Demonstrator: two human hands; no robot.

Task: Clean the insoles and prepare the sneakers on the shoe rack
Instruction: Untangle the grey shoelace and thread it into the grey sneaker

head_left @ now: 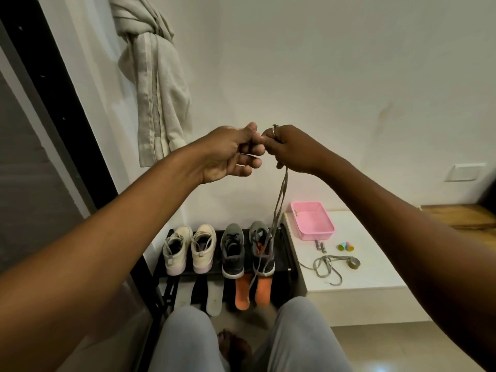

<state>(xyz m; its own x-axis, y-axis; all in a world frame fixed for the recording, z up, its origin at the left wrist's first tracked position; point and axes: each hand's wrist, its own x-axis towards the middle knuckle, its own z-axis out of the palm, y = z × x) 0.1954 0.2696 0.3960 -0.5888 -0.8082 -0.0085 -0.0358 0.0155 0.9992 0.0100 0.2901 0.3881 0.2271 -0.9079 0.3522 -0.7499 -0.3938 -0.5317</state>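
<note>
Insoles (243, 292) lie nearest us, far below both hands, just past our knees (188, 339) in pale grey fabric. There are 2 orange ones, flat and foot-shaped, straight under the R hand (291, 149). A grey pair (214, 298) lies beside them, under the L hand (230, 154). All 4 stick out from under the shoe rack (285, 261), which is black w/ thin bars.

On the rack, below the R hand, we see 2 grey sneakers (233, 251) w/ white soles, heels toward us. 2 cream sneakers (203, 248) sit below the L hand, w/ their laces loose.

Down-right of the R hand is a white ledge (357, 277), smooth and boxy. On it are a loose grey lace (326, 267), a small tape roll (354, 263), 2 little metal cylinders (320, 245) and tiny coloured spools (346, 247). Behind these sits a pink tray (318, 234), plastic and rectangular, w/ 1 small item in its far corner, too small to ID.

Hands are raised and touching at the fingertips. The R hand, w/ a ring (274, 129), has its fingers curled round a flat grey shoelace (280, 200), which hangs down to the right-hand grey sneaker. The L hand has thumb on bent forefinger, pinching a pale bit of that shoelace, w/ its other fingers loosely curled.

Up-left of the L hand a knotted beige cloth (158, 84) hangs on the white wall.
</note>
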